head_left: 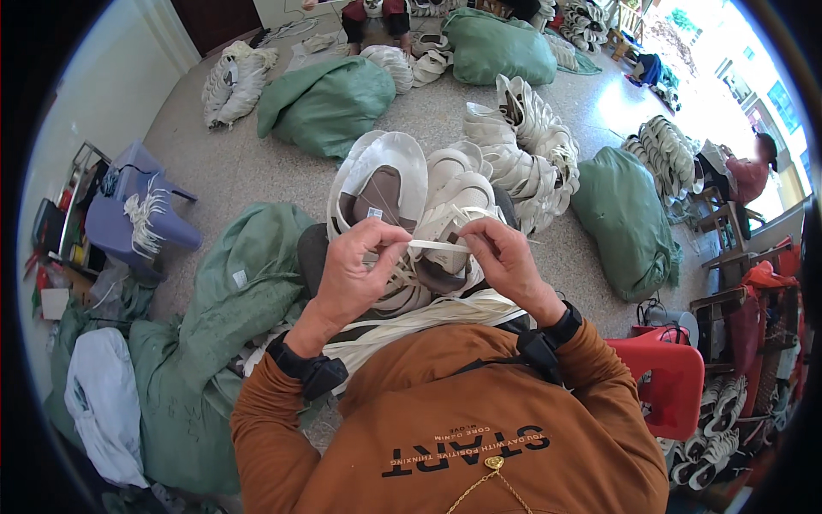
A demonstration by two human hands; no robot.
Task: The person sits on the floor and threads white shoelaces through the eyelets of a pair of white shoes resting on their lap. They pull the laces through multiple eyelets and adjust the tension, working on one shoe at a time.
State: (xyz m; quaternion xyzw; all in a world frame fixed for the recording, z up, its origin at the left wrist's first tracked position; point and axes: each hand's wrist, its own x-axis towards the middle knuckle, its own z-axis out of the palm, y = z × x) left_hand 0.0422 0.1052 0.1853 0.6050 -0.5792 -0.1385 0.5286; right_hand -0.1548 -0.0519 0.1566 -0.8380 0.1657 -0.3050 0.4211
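A white shoelace (438, 246) is stretched level between my two hands, over my lap. My left hand (358, 265) pinches one end between thumb and fingers. With a similar pinch, my right hand (507, 267) grips the other end. Just beyond my hands are pale shoe uppers: one (402, 163) shows its brown inside and a small white label, and another (458, 184) lies to its right with its tongue up. Beneath my wrists, a bundle of loose white laces (402, 336) spreads across my lap. Parts of the uppers under my hands are hidden.
Green sacks stand at my left (244, 265), ahead (330, 103) and to the right (621, 218). Strung uppers (527, 154) lie on the speckled floor. A purple stool (141, 206) holds laces at left; a red chair (664, 381) is close on my right. Other people sit farther off.
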